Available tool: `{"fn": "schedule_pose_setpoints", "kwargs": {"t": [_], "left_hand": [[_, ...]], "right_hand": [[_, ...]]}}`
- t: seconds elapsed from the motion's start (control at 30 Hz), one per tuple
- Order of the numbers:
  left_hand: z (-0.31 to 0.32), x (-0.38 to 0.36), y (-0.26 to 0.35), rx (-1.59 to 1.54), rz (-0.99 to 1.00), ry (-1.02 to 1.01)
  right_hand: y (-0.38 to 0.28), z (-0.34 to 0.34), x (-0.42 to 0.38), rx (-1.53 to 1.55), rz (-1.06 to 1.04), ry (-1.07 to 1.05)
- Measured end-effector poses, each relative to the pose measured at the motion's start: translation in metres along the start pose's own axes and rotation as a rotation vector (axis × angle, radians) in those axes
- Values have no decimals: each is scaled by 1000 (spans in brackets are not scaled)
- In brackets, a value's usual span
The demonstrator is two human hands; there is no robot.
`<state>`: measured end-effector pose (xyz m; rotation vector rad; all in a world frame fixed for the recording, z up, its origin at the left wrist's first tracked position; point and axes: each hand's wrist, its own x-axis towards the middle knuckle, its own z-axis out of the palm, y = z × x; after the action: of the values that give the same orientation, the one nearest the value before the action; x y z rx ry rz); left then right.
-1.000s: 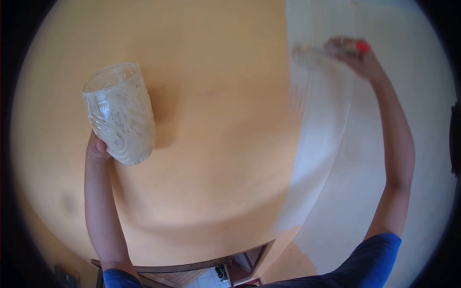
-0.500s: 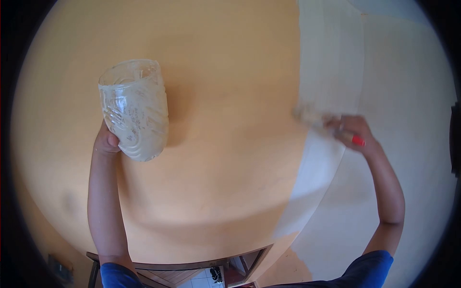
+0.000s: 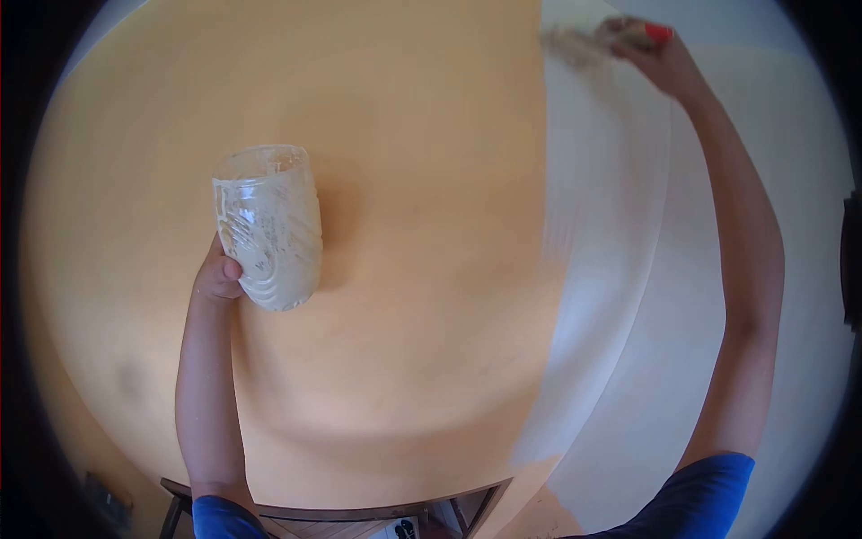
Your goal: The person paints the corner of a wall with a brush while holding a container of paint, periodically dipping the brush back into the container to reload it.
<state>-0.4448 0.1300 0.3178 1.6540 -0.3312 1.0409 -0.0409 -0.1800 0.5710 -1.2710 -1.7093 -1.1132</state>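
Note:
My left hand (image 3: 220, 274) is wrapped round the lower left side of a clear plastic container (image 3: 271, 234), its inside coated with whitish paint. The container is upright with its open rim at the top, in front of the orange wall (image 3: 413, 225). High on the right, my right hand (image 3: 639, 49) grips a paintbrush (image 3: 579, 43) with a red-tipped handle. Its blurred bristles are at the upper left edge of a white painted strip (image 3: 597, 180), beside the orange surface.
A pale wall (image 3: 718, 377) meets the strip at a corner on the right. Below, a dark wooden frame (image 3: 359, 514) runs along the bottom, with floor beyond it. A dark box-like object (image 3: 108, 499) is at the lower left.
My right hand and the brush have moved up along the white strip. The container in my left hand appears slightly lower and further right. Some white now shows where the strip's left edge was orange.

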Motion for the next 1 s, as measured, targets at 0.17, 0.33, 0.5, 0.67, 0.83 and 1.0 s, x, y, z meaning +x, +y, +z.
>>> {"fn": "schedule_pose_setpoints", "kwargs": {"t": [0.17,0.33,0.5,0.67,0.83,1.0], "left_hand": [[4,-1,4,-5,22,27],[13,0,8,40,1,8],[20,6,5,58,21,-20],[10,5,3,54,32,-10],[3,2,-1,31,10,17],[4,3,-3,17,-1,-7]], "right_hand": [[19,4,-3,-119,-201,41],[-19,50,-152,-33,-382,-340],[-15,21,-126,-28,-228,-103],[22,1,2,-62,-127,306],[23,15,51,-47,-71,301],[16,58,-33,-106,-296,141]]}}
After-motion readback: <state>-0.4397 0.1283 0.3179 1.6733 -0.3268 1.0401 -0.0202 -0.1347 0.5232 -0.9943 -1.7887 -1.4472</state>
